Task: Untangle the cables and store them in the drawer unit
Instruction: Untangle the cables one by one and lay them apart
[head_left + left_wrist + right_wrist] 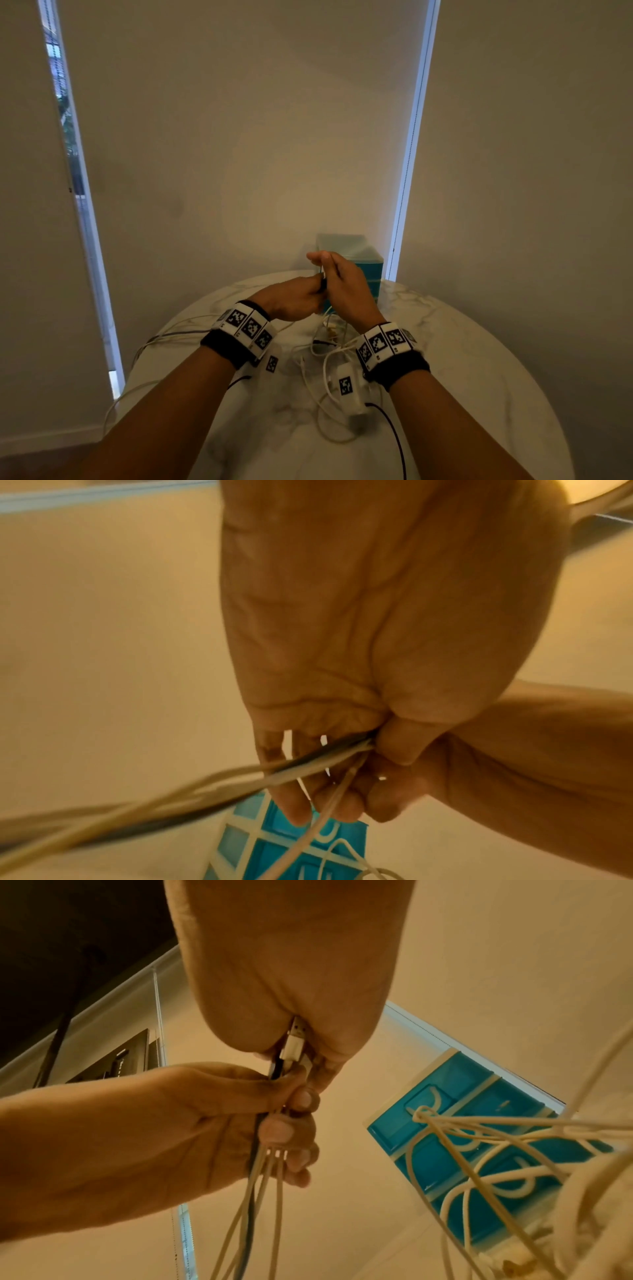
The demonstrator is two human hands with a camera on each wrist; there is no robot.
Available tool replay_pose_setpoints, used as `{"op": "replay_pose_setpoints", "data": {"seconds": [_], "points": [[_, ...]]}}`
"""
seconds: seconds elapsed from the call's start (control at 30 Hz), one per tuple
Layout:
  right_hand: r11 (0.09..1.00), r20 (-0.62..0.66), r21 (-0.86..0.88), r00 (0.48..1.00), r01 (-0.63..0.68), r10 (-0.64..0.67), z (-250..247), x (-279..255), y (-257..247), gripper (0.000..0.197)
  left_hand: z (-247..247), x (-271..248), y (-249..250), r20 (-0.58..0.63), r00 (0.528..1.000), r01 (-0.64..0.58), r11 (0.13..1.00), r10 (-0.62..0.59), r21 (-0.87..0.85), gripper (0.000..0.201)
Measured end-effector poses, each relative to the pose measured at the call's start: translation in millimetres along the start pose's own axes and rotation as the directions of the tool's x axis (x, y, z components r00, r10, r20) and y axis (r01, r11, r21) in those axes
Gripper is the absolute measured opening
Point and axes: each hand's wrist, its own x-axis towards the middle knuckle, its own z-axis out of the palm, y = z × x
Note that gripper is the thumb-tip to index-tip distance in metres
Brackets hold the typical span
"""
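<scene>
At centre frame in the head view, the cables (322, 337) are gripped by the left hand (291, 301) and right hand (346, 287), fingers curled, before the drawers (371, 274). A white plug (294, 1042) is seen only from the right wrist.

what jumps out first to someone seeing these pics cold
Two hands meet above the round marble table: the left hand grips a bundle of cables, mostly white with one dark, while the right hand holds the bundle's upper end, where a white USB plug shows. Just behind them stands a teal drawer unit, and more white cables lie tangled on the table under the wrists.
</scene>
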Motion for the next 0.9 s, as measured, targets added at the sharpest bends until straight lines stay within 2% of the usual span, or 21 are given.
{"op": "replay_pose_setpoints", "data": {"seconds": [0.07,0.13,0.23,0.4,0.53,0.63,0.7,0.77,0.83,0.9], "points": [[0.998,0.036,0.051,0.999,-0.040,0.038,-3,0,-1,0.045,1,1,-4,-0.005,1.000,0.003,0.994,-0.004,-0.107,0.014],[0.986,0.057,0.138,0.994,-0.097,0.090,-9,1,-1,0.048,4,1,-5,-0.016,1.000,0.021,0.986,-0.024,-0.166,0.025],[0.967,0.031,0.229,0.994,-0.110,0.106,-16,2,1,0.048,6,-1,3,-0.049,0.998,0.023,0.977,-0.034,-0.213,0.035],[0.997,0.070,0.059,0.997,-0.041,0.036,-13,-8,4,0.044,9,4,4,-0.046,0.993,0.086,0.924,-0.111,-0.373,0.012],[0.999,0.014,-0.026,1.000,-0.021,0.021,-8,-7,2,0.042,13,5,4,-0.099,0.994,0.017,0.942,-0.053,-0.336,0.034],[0.978,-0.068,-0.200,0.997,-0.059,0.046,-6,-3,-2,0.044,19,9,-5,-0.110,0.994,-0.035,0.960,0.004,-0.278,0.054],[0.944,-0.057,-0.315,0.995,-0.095,0.082,-9,1,-1,0.040,21,11,-10,-0.119,0.993,-0.013,0.978,-0.012,-0.209,0.056],[0.920,-0.032,-0.356,0.986,-0.164,0.163,-13,4,-2,0.037,22,10,-10,-0.134,0.991,0.003,0.986,-0.026,-0.165,0.057],[0.907,-0.050,-0.370,0.979,-0.200,0.196,-15,8,-3,0.035,21,9,-11,-0.146,0.989,-0.004,0.981,-0.025,-0.196,0.054],[0.905,-0.096,-0.363,0.975,-0.221,0.199,-13,11,-3,0.032,20,12,-15,-0.149,0.988,-0.012,0.967,-0.028,-0.256,0.043]]}}
